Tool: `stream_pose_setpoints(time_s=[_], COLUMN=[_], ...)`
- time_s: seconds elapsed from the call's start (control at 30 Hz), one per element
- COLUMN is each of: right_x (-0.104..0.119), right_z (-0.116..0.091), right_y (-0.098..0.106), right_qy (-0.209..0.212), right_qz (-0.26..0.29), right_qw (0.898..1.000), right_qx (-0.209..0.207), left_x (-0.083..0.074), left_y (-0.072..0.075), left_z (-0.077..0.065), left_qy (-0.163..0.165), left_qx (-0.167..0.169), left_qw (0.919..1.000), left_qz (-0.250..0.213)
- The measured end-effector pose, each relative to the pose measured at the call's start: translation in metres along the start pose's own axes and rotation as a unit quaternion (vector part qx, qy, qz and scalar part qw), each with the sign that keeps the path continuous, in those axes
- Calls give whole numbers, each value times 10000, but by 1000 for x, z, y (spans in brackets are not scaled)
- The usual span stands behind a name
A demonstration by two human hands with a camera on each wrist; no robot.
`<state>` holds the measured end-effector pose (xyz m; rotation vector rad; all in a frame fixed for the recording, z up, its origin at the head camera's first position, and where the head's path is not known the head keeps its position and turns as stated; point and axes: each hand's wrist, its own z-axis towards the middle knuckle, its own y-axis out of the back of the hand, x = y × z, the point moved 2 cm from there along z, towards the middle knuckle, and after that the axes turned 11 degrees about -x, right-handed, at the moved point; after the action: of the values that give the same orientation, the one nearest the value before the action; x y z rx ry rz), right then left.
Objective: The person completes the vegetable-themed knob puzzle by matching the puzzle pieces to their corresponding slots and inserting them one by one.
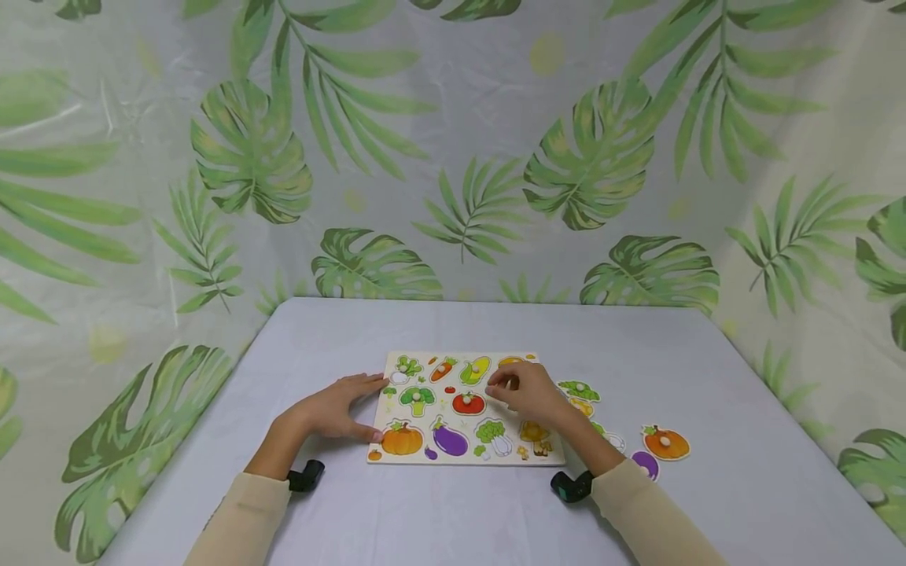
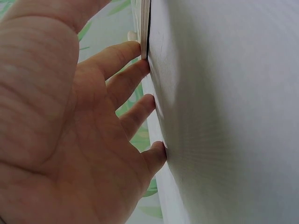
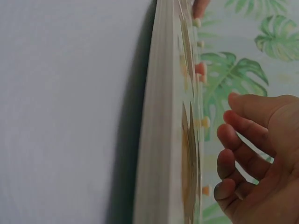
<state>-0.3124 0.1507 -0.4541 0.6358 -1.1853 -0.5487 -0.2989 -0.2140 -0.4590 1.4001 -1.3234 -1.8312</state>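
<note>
A wooden vegetable puzzle board [image 1: 439,457] lies on the table. My left hand [image 1: 333,407] rests at its left edge, thumb and fingers spread along the side; in the left wrist view, fingertips [image 2: 144,65] meet the board's edge and the table. Over the board's right part hovers my right hand [image 1: 527,391], fingers loosely bent. The right wrist view shows this hand [image 3: 252,149] holding nothing, beside the knobs. Nearest to it is the tomato piece [image 1: 469,404]. Also on the board are a broccoli [image 1: 418,401], a carrot [image 1: 443,369] and a corn [image 1: 475,370].
Right of the board lie loose pieces: an orange pumpkin [image 1: 668,445], a purple piece [image 1: 646,465], a green-topped piece [image 1: 580,391] and a yellow one [image 1: 582,406], some partly behind the right forearm. A leaf-print curtain [image 1: 481,157] surrounds the white table [image 1: 340,330].
</note>
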Motion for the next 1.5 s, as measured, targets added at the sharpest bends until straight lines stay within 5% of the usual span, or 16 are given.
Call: stream_pose_setpoints(time_s=[0.3,0.53,1.5], right_x=[-9,-20,-81], right_z=[-4,-4,-10], right_y=[16,34,97], right_qy=[-135,144,-371], right_qz=[-119,-144,-697], right_qw=[9998,9995,9936], right_qx=[-114,-259,-813], left_x=[3,1,0], left_y=[-1,-1,1], left_z=[1,0,-1], left_qy=[66,18,-65], left_qx=[-30,-9,-17], left_qw=[10000,10000,10000], left_qz=[-48,-36,-57])
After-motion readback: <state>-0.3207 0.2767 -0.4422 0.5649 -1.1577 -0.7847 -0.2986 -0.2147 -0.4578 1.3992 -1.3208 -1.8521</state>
